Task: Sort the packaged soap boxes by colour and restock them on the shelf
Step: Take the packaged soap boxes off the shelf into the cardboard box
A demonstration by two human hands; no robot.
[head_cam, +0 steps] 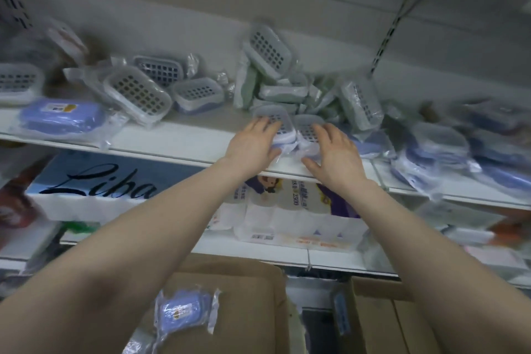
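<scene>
We rest left hand (253,146) and right hand (334,152), fingers released, on purple soap boxes (286,136); we push them back squarely and evenly.

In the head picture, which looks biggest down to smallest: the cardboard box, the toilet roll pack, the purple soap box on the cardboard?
1. cardboard box
2. toilet roll pack
3. purple soap box
The cardboard box is nearest the camera and cut off, so its lead is unsure.

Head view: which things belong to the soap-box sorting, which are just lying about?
Job: blue soap boxes under left hand and right hand, green soap boxes piled behind, blue soap box on the carton, shelf.
Lying about: toilet-paper pack, Liba pack below.
</scene>
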